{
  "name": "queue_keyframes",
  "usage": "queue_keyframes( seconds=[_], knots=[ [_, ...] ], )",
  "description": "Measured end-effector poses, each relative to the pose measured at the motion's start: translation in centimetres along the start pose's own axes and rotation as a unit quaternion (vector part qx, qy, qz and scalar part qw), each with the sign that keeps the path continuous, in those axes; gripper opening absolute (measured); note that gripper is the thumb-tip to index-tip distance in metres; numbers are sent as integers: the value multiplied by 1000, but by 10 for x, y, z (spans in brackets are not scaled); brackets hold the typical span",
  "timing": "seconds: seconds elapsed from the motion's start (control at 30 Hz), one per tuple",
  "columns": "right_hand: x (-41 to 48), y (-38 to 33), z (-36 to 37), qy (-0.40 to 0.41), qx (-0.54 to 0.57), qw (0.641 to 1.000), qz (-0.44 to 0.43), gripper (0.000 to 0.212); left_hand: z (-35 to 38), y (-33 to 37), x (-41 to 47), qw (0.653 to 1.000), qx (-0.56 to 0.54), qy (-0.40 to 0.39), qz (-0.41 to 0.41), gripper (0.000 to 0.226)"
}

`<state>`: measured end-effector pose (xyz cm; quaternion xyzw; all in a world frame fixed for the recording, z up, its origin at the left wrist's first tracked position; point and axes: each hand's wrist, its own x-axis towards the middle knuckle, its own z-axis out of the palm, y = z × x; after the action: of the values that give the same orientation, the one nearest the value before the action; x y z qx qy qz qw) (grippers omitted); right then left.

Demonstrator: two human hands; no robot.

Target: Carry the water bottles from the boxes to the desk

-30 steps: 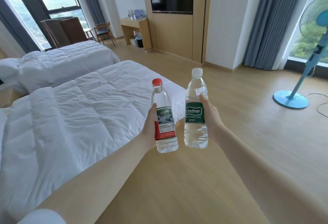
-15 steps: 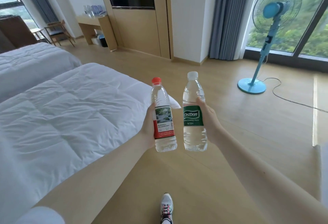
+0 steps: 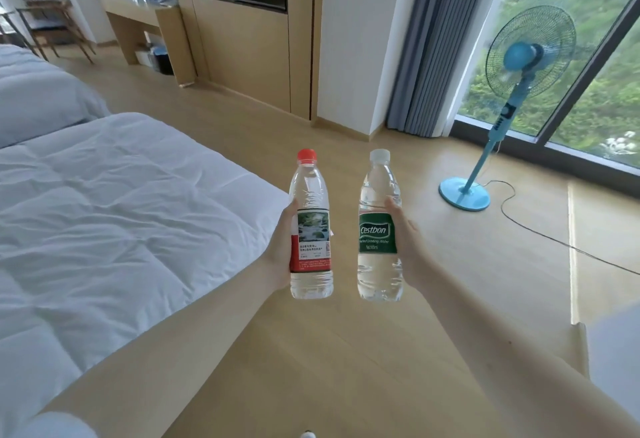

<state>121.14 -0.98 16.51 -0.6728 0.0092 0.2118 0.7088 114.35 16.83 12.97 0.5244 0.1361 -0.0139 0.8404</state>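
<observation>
Two changes show against the frame half a second back: the view has swung right, so the white bed (image 3: 104,229) fills less of the left side, and the gap between the bottles has widened.

The bed's corner ends just left of the left hand (image 3: 278,247). Far off at upper left stands the desk (image 3: 166,21), with clear things on top that are too blurred to name. The left hand grips the red-capped bottle (image 3: 311,195) round its label, thumb up the near side and fingers hidden behind. Just beside it, upright and not touching, the white-capped bottle (image 3: 379,191) is held the same way by the right hand (image 3: 408,247).

Bare wood floor (image 3: 311,351) runs open under both arms and on between the bed's edge and the wall panel toward the desk. To the right the blue fan (image 3: 519,91) now looms larger, its base on the floor and its cord (image 3: 540,235) trailing toward the right edge.
</observation>
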Motion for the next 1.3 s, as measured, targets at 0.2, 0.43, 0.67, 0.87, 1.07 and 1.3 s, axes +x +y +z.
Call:
queue_keyframes(
  seconds=[0.2, 0.43, 0.67, 0.87, 1.07, 1.3],
  knots=[
    [46, 3, 21, -7, -10, 1000, 5, 34, -29, 8, 53, 1000, -19, -7, 11, 53],
    [103, -2, 3, 2, 1, 1000, 6, 37, -21, 6, 110, 998, -31, 13, -46, 61],
    [193, -19, -42, 4, 22, 1000, 0, 35, 11, 8, 189, 994, -31, 51, -87, 54],
    [289, -57, -87, -39, 19, 999, -7, 40, 55, 35, 276, 992, -28, 80, -89, 57],
    [369, -92, -121, -66, 12, 998, 2, 49, 94, 54, 351, 987, -45, 116, -98, 59],
    [429, -114, -134, -100, 4, 995, 1, 40, 98, 66, 412, 987, 6, 137, -88, 54]
  ],
)
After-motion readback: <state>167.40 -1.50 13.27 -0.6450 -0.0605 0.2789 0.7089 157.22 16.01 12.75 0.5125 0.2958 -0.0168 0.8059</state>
